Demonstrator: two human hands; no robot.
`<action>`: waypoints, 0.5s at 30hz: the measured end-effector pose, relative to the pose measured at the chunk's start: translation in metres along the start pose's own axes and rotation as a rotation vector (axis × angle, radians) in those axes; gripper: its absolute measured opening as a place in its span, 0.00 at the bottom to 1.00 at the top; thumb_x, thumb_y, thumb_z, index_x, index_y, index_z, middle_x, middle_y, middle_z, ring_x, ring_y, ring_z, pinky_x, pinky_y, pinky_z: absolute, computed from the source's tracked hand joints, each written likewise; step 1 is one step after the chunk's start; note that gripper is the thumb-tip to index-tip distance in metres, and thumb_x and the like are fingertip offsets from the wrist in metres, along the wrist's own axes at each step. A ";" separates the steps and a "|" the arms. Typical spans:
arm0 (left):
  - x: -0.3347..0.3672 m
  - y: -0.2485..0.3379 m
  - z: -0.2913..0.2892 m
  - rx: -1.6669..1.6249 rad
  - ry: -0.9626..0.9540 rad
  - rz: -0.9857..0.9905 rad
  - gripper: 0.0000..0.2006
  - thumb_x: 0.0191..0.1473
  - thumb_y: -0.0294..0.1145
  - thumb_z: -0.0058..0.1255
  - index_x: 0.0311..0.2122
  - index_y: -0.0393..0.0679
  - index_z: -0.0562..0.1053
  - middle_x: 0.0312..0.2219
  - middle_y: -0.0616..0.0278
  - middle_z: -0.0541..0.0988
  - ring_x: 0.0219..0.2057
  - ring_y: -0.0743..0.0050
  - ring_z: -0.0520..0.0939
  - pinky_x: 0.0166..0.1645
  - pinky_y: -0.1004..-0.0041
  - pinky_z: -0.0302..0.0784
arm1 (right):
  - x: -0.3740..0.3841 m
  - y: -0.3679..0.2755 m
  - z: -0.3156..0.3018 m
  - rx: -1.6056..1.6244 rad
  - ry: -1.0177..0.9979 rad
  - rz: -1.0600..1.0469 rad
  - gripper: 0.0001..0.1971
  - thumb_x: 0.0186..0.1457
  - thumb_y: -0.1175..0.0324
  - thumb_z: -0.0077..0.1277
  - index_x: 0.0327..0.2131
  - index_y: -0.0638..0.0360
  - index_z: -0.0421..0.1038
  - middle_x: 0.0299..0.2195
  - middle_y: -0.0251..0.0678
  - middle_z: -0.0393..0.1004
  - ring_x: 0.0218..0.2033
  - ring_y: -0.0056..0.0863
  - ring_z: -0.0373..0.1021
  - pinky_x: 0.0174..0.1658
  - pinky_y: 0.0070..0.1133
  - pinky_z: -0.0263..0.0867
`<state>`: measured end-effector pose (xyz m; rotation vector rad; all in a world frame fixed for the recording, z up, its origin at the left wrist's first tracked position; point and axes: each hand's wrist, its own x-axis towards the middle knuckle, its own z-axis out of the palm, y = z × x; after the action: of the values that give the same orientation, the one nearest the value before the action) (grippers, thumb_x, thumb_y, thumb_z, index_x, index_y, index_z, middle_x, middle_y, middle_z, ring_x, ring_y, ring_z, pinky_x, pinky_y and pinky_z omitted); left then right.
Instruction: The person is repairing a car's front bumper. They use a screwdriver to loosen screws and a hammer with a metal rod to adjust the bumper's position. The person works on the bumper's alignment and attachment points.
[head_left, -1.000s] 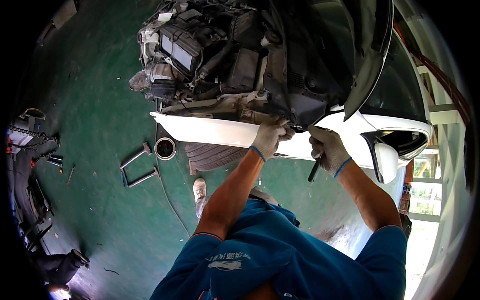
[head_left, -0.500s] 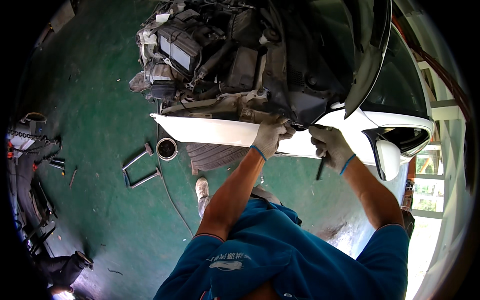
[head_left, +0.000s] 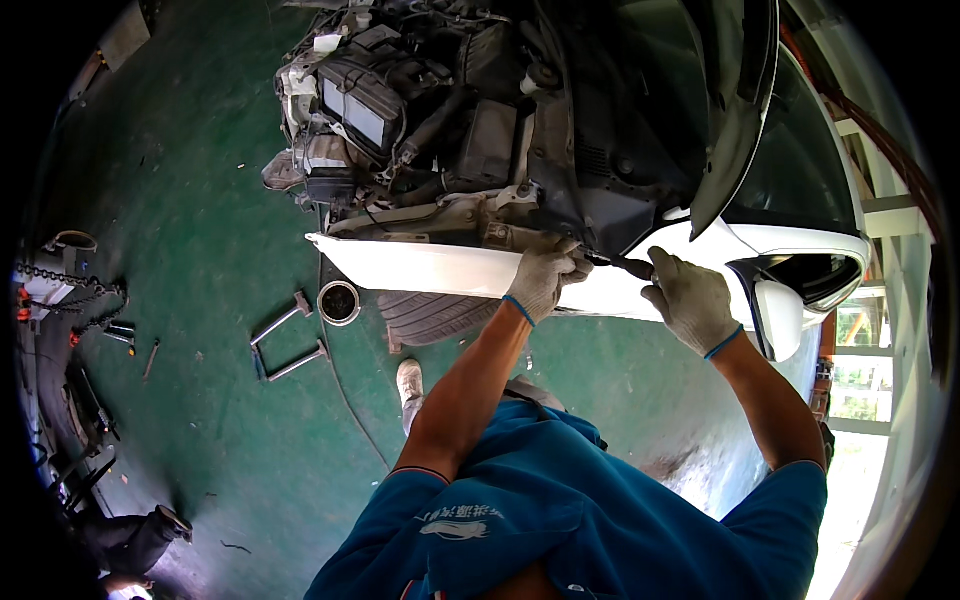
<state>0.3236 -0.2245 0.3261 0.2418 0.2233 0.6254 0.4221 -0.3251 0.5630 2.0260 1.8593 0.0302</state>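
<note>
My left hand (head_left: 541, 278), in a pale knitted work glove, is closed at the inner edge of the white front fender (head_left: 425, 262). Its fingertips pinch the thin left end of a dark hand tool (head_left: 632, 266), whose exact kind I cannot make out. Gloved likewise, my right hand (head_left: 692, 303) has its thumb and fingers around the tool's thicker handle end. The tool lies roughly level between both hands, above the fender's rear part near the black cowl panel (head_left: 620, 215). What its tip touches is hidden by my left fingers.
The exposed engine bay (head_left: 440, 110) lies beyond the fender, with the raised hood (head_left: 735, 130) at right. A side mirror (head_left: 778, 320) juts toward me. Below the fender are a tyre (head_left: 435, 316), a round can (head_left: 339, 302), hammers (head_left: 282, 318) and a hose (head_left: 350, 405). Another person's leg (head_left: 135, 535) shows lower left.
My right hand has moved right, away from my left hand. The dark tool's handle, which hung below my right hand, now points across between the hands. My left hand stays at the fender edge.
</note>
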 end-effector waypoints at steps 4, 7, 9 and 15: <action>-0.002 0.001 -0.003 -0.012 0.006 -0.010 0.22 0.43 0.09 0.36 0.45 0.34 0.69 0.42 0.53 0.77 0.33 0.66 0.81 0.42 0.69 0.82 | 0.006 0.001 0.000 -0.173 0.187 -0.316 0.15 0.54 0.70 0.60 0.45 0.58 0.70 0.33 0.35 0.78 0.29 0.35 0.78 0.32 0.31 0.74; -0.004 0.006 0.001 -0.015 -0.038 0.007 0.21 0.44 0.10 0.37 0.46 0.33 0.69 0.40 0.52 0.77 0.33 0.66 0.82 0.41 0.69 0.82 | 0.012 -0.003 0.000 -0.100 0.071 -0.189 0.16 0.56 0.69 0.59 0.47 0.60 0.70 0.34 0.36 0.78 0.30 0.35 0.78 0.33 0.30 0.74; -0.004 0.007 0.003 0.015 -0.006 -0.005 0.21 0.45 0.11 0.37 0.47 0.32 0.69 0.39 0.52 0.77 0.33 0.65 0.82 0.42 0.68 0.82 | 0.010 -0.003 0.004 0.267 0.024 0.064 0.17 0.62 0.66 0.56 0.50 0.65 0.69 0.33 0.38 0.78 0.29 0.30 0.79 0.31 0.26 0.75; -0.004 0.007 0.006 0.048 0.023 -0.010 0.23 0.45 0.11 0.37 0.49 0.31 0.70 0.38 0.52 0.79 0.33 0.65 0.82 0.42 0.68 0.83 | 0.019 -0.036 0.011 1.386 -0.051 0.794 0.20 0.64 0.60 0.55 0.51 0.66 0.70 0.33 0.38 0.78 0.27 0.28 0.78 0.30 0.24 0.76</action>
<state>0.3181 -0.2227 0.3346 0.2797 0.2619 0.6138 0.3928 -0.3078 0.5379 3.3930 0.8180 -1.3865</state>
